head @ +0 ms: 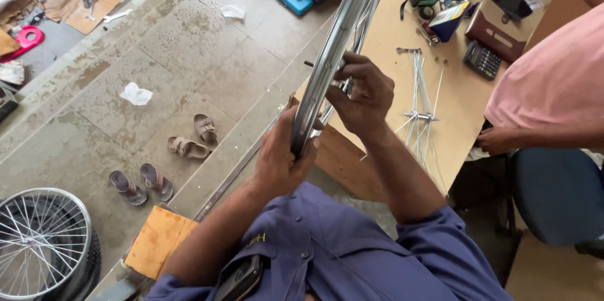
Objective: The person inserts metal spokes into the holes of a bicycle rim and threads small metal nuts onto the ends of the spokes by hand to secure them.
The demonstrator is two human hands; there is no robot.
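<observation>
My left hand (280, 159) clamps the steel rim (333, 55) w/ full fist, right hand (362, 93) pinches near spokes (420, 96); feels light, stiff, slick, so I'd grip edges.

Both hands (314, 131) on wheel rim (340, 37)

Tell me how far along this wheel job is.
Done: some spokes already run inside the metal rim. In hand: left hand grips the rim's lower end, right hand works at its inner side. Left: a bunch of loose spokes lies unused on the wooden table.
</observation>
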